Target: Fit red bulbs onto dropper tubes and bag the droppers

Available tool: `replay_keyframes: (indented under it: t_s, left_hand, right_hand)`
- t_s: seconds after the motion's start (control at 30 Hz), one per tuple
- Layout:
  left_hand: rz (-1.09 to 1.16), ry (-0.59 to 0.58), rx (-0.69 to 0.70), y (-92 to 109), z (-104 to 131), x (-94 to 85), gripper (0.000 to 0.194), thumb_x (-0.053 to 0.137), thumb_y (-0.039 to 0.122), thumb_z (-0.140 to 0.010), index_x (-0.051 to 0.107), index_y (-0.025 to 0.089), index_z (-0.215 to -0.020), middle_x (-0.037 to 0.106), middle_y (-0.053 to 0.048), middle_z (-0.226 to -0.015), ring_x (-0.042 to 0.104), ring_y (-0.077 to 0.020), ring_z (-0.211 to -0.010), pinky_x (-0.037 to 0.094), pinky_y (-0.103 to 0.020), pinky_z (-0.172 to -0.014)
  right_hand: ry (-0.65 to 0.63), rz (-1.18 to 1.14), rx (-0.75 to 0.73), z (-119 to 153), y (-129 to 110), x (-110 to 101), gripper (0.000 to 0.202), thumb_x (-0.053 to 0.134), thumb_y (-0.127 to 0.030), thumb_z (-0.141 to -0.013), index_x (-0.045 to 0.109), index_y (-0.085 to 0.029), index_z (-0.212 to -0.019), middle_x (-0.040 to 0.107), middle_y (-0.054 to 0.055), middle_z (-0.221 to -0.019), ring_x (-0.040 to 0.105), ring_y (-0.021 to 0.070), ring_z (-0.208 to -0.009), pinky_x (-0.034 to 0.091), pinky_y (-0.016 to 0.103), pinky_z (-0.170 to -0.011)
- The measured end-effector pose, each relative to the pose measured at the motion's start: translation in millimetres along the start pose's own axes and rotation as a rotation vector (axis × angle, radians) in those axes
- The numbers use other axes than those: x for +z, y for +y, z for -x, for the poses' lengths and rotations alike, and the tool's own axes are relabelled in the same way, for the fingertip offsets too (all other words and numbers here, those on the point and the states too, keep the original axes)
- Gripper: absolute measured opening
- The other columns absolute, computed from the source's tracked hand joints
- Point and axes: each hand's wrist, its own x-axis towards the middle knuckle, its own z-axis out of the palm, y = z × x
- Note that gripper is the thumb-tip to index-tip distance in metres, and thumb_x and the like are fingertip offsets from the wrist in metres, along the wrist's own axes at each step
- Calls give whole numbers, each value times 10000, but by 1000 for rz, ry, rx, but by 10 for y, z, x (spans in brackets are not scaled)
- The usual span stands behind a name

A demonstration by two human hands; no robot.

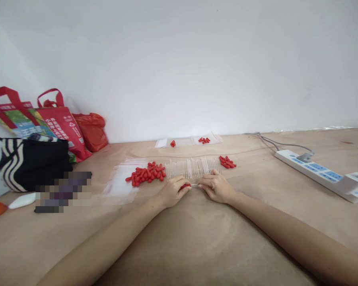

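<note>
My left hand (pixel 175 192) pinches a red rubber dropper bulb (pixel 186 186) between thumb and fingers. From the bulb a thin clear dropper tube (pixel 194 185) runs across to my right hand (pixel 214 187), whose fingertips grip its other end. Whether the tube sits inside the bulb or only touches it, I cannot tell. Just beyond both hands lies a row of clear tubes (pixel 191 167), side by side. A large pile of red bulbs (pixel 146 174) rests left of the row, partly on clear plastic bags (pixel 119 184). Several red bulbs (pixel 227 162) lie at the row's right end.
By the wall, another bag (pixel 216 138) lies near tubes and a few bulbs (pixel 204 140). Shopping bags (pixel 62 127) and a black striped bag (pixel 38 163) stand at left. A white power strip (pixel 313 171) with grey cables lies at right on the wooden table (pixel 197 242).
</note>
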Motion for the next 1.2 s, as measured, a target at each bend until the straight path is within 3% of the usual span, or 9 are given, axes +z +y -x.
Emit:
replay_keyframes:
  t_s: [0.6, 0.83, 0.97, 1.2]
  left_hand:
    - [-67, -66, 90, 6, -38, 2, 166, 372, 226, -865, 507, 154, -799, 534, -34, -753, 502, -142, -696, 410, -249, -639]
    - [0, 44, 6, -58, -14, -16, 133, 438, 245, -845, 543, 163, -846, 586, -30, -795, 545, -135, -734, 429, -248, -677]
    - [6, 88, -47, -90, -7, -39, 125, 467, 243, -828, 560, 159, -826, 605, -30, -790, 562, -136, -729, 435, -249, -673]
    - [8, 99, -19, -71, -14, -16, 160, 465, 247, -828, 578, 149, -773, 605, -32, -723, 552, -135, -677, 435, -246, -640]
  right_hand:
    - [-33, 35, 22, -60, -59, 58, 254, 345, -201, -850, 556, -156, -714, 598, 22, -662, 475, 113, -594, 217, 270, -629]
    - [59, -54, 51, -11, 32, -21, 213, 407, -293, -849, 573, -181, -921, 616, 28, -751, 516, 121, -676, 240, 275, -667]
    - [82, -28, 63, 32, 84, -25, 212, 413, -296, -847, 591, -181, -830, 610, 30, -729, 513, 119, -668, 242, 282, -665]
    - [100, 2, 54, 20, 69, 49, 235, 379, -225, -849, 588, -162, -763, 583, 30, -673, 483, 121, -650, 239, 289, -673]
